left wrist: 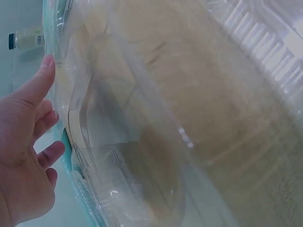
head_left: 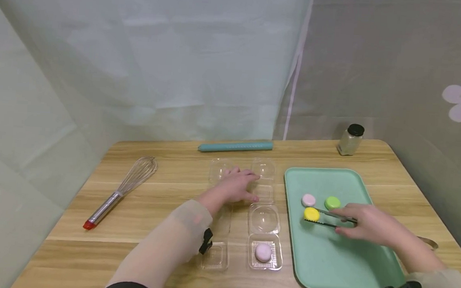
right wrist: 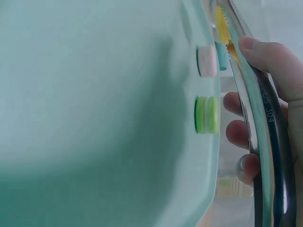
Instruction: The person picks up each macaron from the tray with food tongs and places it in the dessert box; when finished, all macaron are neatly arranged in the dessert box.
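Note:
My right hand (head_left: 375, 225) grips a pair of metal tongs (right wrist: 272, 137) over the mint-green tray (head_left: 326, 269). Between the tongs' tips is a yellow macaron (head_left: 311, 215). Close by on the tray lie a pink macaron (head_left: 308, 200) and a green macaron (right wrist: 207, 115). My left hand (head_left: 233, 186) holds nothing; its fingers are loosely spread above the clear plastic boxes, thumb beside the far right box (head_left: 264, 193). The near right box (head_left: 264, 218) has its lid folded back and a lilac macaron (head_left: 263, 252) in its base.
Two more clear boxes, partly hidden under my left arm, stand in the left column; one base (head_left: 214, 255) shows. A whisk (head_left: 123, 190) lies at the left. Along the back are a long teal stick-like box (head_left: 236, 146) and a black-capped jar (head_left: 350, 141).

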Demonstrator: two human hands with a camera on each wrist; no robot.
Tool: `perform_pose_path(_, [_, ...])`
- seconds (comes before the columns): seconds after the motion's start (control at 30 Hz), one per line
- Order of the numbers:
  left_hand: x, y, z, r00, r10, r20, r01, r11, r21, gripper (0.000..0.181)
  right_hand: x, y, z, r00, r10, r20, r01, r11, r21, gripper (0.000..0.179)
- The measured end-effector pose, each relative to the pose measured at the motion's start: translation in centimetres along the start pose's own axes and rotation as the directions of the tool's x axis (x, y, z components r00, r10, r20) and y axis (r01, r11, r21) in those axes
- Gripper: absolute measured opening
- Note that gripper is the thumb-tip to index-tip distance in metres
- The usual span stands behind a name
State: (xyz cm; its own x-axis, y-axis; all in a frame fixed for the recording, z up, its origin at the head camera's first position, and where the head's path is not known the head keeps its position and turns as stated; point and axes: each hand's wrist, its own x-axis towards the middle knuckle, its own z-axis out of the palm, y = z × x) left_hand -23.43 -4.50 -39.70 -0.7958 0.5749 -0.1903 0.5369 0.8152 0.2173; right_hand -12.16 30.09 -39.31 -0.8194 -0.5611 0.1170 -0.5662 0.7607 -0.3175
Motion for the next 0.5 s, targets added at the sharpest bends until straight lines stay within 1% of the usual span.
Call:
perform_pose_path(0.17, [-0.1,0.1,-0.1,1.000,0.000,-0.003,0.001,1.000,0.022,0.075,1.4,-0.1,-0.2,1.000,-0.012,-0.001,0.012,1.000,0.009,0.038])
perform_pose_path(0.33, [-0.2,0.2,-0.2,1.000,-0.003,-0.004,0.003,0.999,0.037,0.075,2.9,-0.3,-0.5,0.999,-0.037,-0.020,0.037,0.999,0.014,0.037])
perform_pose_path(0.5, [-0.2,0.2,-0.1,1.000,-0.002,-0.015,0.003,0.999,0.034,0.075,4.5,-0.7,-0.7,0.999,-0.034,-0.004,0.034,0.999,-0.001,0.038])
